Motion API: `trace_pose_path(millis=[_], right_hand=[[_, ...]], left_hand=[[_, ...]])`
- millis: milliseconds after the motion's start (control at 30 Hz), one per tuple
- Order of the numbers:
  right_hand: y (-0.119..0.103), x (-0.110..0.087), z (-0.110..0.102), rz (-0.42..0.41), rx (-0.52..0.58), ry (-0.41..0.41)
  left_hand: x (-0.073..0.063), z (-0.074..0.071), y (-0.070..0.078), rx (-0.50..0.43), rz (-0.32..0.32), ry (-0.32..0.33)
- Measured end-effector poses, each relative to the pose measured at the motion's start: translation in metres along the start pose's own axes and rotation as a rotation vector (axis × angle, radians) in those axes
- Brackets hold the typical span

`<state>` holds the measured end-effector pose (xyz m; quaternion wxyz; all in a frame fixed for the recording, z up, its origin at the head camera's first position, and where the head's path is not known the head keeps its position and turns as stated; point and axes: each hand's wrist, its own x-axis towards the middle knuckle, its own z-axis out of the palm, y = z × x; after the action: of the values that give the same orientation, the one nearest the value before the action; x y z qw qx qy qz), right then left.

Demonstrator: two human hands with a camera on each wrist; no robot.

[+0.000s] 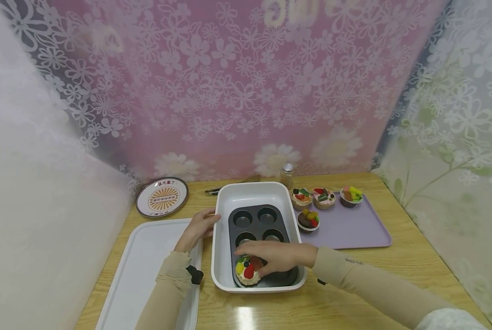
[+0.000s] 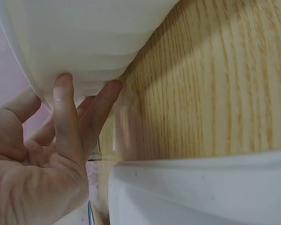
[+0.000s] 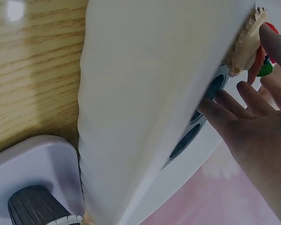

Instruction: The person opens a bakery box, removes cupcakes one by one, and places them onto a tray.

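A dark muffin pan (image 1: 263, 211) lies inside a white rectangular basin (image 1: 250, 191). My right hand (image 1: 276, 254) holds a cream cupcake (image 1: 249, 274) topped with red, yellow and green fruit, at the pan's near left cup. From the right wrist view the thumb and fingers of that hand sit around the cupcake (image 3: 249, 44); whether its base is within the cup is hidden. At the basin's left side, my left hand (image 1: 200, 227) grips the rim. Its fingertips (image 2: 63, 86) press on the outer wall in the left wrist view.
Several fruit cupcakes (image 1: 323, 198) stand on a lilac tray (image 1: 353, 227) to the right. A white tray (image 1: 147, 256) lies left, with a patterned plate (image 1: 163, 197) behind it. A glass shaker (image 1: 287, 175) and metal tongs (image 1: 213, 191) are behind the basin, near the curtain.
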<state>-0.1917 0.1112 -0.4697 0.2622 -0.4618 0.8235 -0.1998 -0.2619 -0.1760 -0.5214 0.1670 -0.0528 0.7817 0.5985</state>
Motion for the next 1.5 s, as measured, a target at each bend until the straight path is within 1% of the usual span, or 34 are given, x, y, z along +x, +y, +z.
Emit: trace_pose_path(millis=[233,333,467,600,700,900,1100,1233,1367,1500], right_hand=[[0.003,0.001,0.006,0.02,-0.017,-0.014],[0.001,0.001,0.008,0.028,-0.039,-0.01],[-0.003,0.001,0.01,0.023,-0.073,0.008],[-0.005,0.002,0.013,0.014,-0.097,0.029],[-0.007,0.005,0.015,0.01,-0.143,0.041],[-0.013,0.007,0.017,0.011,-0.255,0.055],[-0.017,0.009,0.019,0.009,-0.352,0.087],[-0.017,0.01,0.02,-0.009,-0.399,0.106],[-0.015,0.011,0.021,-0.025,-0.41,0.112],[-0.013,0.011,0.021,-0.025,-0.381,0.114]], left_hand=[[0.001,0.002,0.001,0.002,-0.006,0.019],[0.002,0.002,0.0,0.007,-0.007,0.024],[0.002,0.001,0.0,0.01,-0.015,0.021],[0.001,0.0,0.001,0.016,-0.009,0.011],[0.0,0.001,0.002,0.014,-0.003,0.007],[-0.003,0.002,0.002,0.009,-0.013,0.016],[-0.003,0.002,0.001,0.012,-0.018,0.016],[-0.002,0.002,0.001,0.01,-0.013,0.019],[-0.002,0.002,0.0,0.008,-0.007,0.012],[-0.002,0.001,-0.001,0.011,-0.002,0.008]])
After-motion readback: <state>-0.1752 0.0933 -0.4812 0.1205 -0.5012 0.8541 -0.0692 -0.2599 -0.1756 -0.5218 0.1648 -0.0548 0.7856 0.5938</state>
